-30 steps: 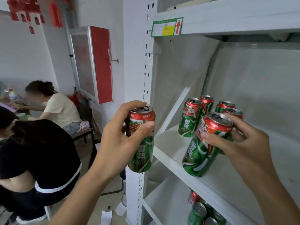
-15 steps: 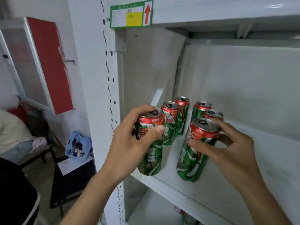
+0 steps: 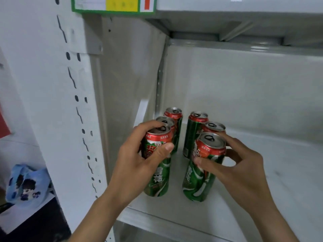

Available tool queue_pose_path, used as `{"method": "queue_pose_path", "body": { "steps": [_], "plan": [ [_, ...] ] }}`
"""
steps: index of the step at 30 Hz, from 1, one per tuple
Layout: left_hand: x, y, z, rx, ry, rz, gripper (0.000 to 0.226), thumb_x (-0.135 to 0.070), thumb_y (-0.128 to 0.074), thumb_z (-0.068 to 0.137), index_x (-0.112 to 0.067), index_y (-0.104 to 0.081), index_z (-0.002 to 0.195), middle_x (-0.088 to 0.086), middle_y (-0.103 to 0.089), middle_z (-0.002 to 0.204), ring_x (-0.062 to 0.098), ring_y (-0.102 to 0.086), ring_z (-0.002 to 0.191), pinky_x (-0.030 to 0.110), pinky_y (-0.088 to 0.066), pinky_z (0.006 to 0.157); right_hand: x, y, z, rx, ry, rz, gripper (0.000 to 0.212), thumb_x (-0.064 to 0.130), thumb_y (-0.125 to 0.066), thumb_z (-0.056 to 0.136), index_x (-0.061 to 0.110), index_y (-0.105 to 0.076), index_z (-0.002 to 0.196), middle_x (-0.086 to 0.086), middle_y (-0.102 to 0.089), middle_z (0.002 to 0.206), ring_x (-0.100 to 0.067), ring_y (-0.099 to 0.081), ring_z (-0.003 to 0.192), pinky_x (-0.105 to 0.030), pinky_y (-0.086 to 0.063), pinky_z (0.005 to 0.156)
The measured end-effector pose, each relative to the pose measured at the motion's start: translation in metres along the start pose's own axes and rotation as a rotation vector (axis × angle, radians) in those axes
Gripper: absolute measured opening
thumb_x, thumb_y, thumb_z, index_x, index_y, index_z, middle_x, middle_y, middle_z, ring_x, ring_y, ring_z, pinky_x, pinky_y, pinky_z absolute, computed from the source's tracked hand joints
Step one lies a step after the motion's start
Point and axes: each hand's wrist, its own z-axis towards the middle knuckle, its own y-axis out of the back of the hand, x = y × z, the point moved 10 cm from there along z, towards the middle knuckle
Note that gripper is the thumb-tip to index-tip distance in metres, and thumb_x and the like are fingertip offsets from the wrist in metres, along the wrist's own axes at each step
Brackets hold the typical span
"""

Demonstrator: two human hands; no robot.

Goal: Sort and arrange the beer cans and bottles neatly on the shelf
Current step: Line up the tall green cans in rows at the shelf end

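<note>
Two green-and-red beer cans are being held upright on the white shelf (image 3: 262, 172): the left can (image 3: 157, 165) in the left hand (image 3: 134, 170), the right can (image 3: 202, 173) in the right hand (image 3: 239, 172), each grip closed around its can, before four standing cans (image 3: 195, 130).

Both forearms are reaching forward; the left hand (image 3: 138, 165) and right hand (image 3: 239, 170) are each curling fingers and thumb around something, thumbs facing inward.

Cans (image 3: 158, 165) are printed green with white swirls, red upper bands and silver lids, shelf (image 3: 262, 172) is painted white-grey, label (image 3: 111, 5) is green-bordered with yellow block, bag (image 3: 26, 186) is blue cartoon-patterned.
</note>
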Motion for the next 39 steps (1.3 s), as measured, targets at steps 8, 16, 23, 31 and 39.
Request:
{"method": "queue_pose_path", "body": {
  "steps": [8,16,23,31,39],
  "plan": [
    [0.030,-0.007,0.010,0.036,-0.001,-0.031,0.047,-0.035,-0.076,0.087,-0.029,-0.060,0.130,-0.003,-0.064,0.127,0.019,-0.068,0.112,0.037,-0.061,0.088,-0.008,-0.022,0.003,-0.046,0.010,-0.066,0.061,0.020,-0.096,0.058,0.049,-0.067,0.102,0.029,-0.072,0.102,0.005,-0.068,0.097,-0.018,-0.058,0.080],
    [0.051,0.007,0.014,0.000,-0.017,-0.020,0.041,-0.036,-0.076,0.084,-0.045,-0.060,0.121,-0.011,-0.060,0.125,0.014,-0.064,0.115,0.038,-0.058,0.092,-0.004,-0.037,0.002,-0.159,-0.021,-0.126,0.055,0.016,-0.094,0.061,0.043,-0.071,0.103,0.018,-0.075,0.103,0.002,-0.070,0.096,-0.007,-0.050,0.080],
    [0.052,0.003,0.010,-0.015,-0.019,-0.015,0.045,-0.035,-0.076,0.089,-0.038,-0.057,0.131,-0.012,-0.057,0.131,0.011,-0.060,0.121,0.032,-0.054,0.097,-0.003,-0.043,-0.005,-0.228,-0.053,-0.169,0.059,0.026,-0.092,0.065,0.045,-0.065,0.115,0.019,-0.071,0.110,0.007,-0.066,0.099,-0.005,-0.049,0.079],
    [0.036,0.006,0.009,-0.056,-0.087,0.051,0.052,-0.011,-0.081,0.083,-0.019,-0.061,0.130,0.004,-0.048,0.135,-0.012,-0.051,0.118,-0.001,-0.039,0.093,-0.006,-0.044,-0.016,-0.227,-0.101,-0.163,0.062,0.030,-0.090,0.071,0.057,-0.057,0.116,0.032,-0.068,0.111,0.013,-0.064,0.104,-0.014,-0.057,0.082],
    [0.004,0.010,0.005,-0.127,-0.266,0.110,0.040,-0.021,-0.069,0.090,-0.012,-0.060,0.128,0.018,-0.042,0.144,0.013,-0.041,0.138,0.019,-0.034,0.111,-0.007,-0.036,-0.023,-0.148,-0.205,-0.205,0.063,0.037,-0.088,0.075,0.060,-0.054,0.122,0.034,-0.067,0.118,0.007,-0.065,0.110,-0.023,-0.060,0.087]
  ]
}}
